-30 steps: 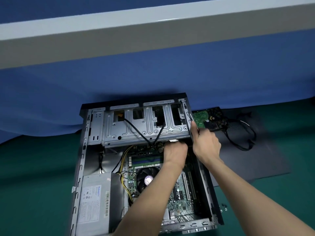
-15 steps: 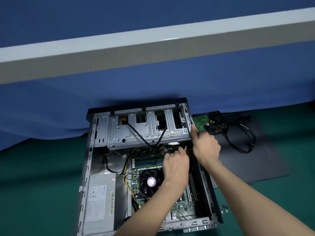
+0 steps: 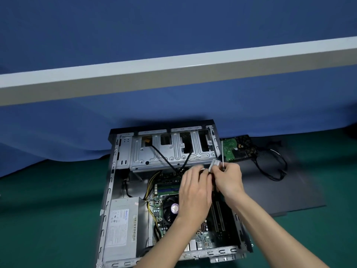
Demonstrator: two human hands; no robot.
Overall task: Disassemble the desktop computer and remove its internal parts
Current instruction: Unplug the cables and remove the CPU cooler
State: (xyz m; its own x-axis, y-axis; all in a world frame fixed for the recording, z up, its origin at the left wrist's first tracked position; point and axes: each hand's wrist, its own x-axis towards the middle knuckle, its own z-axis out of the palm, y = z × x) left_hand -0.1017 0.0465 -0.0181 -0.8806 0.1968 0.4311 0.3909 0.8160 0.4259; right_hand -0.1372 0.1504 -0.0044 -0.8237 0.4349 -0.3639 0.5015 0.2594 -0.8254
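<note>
Two hands meet over the open computer case [image 3: 114, 171], and the fingertips are blurred.

The case lies open on the table, with its near edge cut off at 6 o'clock. The grey power supply [image 3: 123, 227] sits at 7 o'clock inside. The left hand [image 3: 195, 194] half hides the fan [image 3: 170, 207]. Its fingers are bunched towards a small grey part [image 3: 214, 163] at its 1 o'clock, but the blur hides whether they pinch it. The part is pale and boxy, level with the drive cage [image 3: 170, 151] edge and between both sets of fingertips. The right hand [image 3: 229, 178] is curled round a screwdriver [image 3: 222, 149] whose thin shaft points to 12 o'clock. A green hard drive [image 3: 230, 149] lies beyond the case at 2 o'clock.
</note>
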